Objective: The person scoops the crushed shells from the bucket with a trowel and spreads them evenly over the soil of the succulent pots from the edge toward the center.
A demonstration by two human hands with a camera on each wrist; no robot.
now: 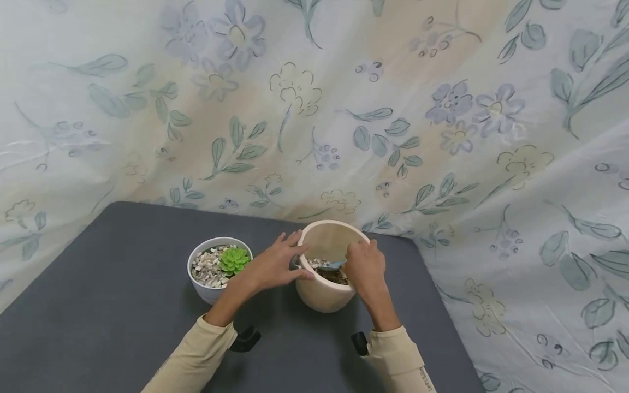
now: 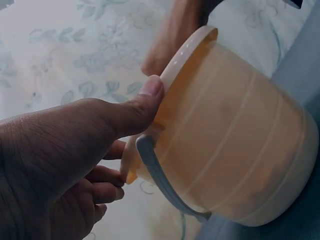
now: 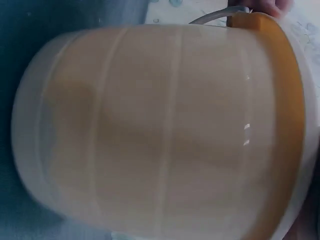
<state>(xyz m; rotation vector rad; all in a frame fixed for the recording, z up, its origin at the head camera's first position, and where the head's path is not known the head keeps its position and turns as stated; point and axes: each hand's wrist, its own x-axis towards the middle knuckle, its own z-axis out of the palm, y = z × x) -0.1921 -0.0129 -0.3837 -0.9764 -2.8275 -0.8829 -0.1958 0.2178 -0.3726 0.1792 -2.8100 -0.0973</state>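
Observation:
A cream bucket (image 1: pixel 324 300) with a grey handle (image 2: pixel 167 185) stands on the table, pebbles and dark soil (image 1: pixel 336 275) inside it. My left hand (image 1: pixel 280 265) holds its left rim, the thumb lying on the rim and the fingers at its edge in the left wrist view. Over the right side of the opening, my right hand (image 1: pixel 365 267) grips a small blue trowel (image 1: pixel 334 266), whose blade reaches down to the contents. The fist hides the trowel's grip. In the right wrist view the bucket's wall (image 3: pixel 165 125) fills most of the picture.
Left of the bucket is a white pot (image 1: pixel 211 295) of pale pebbles (image 1: pixel 208 267) with a green succulent (image 1: pixel 234 261), partly behind my left forearm. The dark grey table (image 1: pixel 123 305) meets a floral curtain (image 1: pixel 314 136) at its back and right edges.

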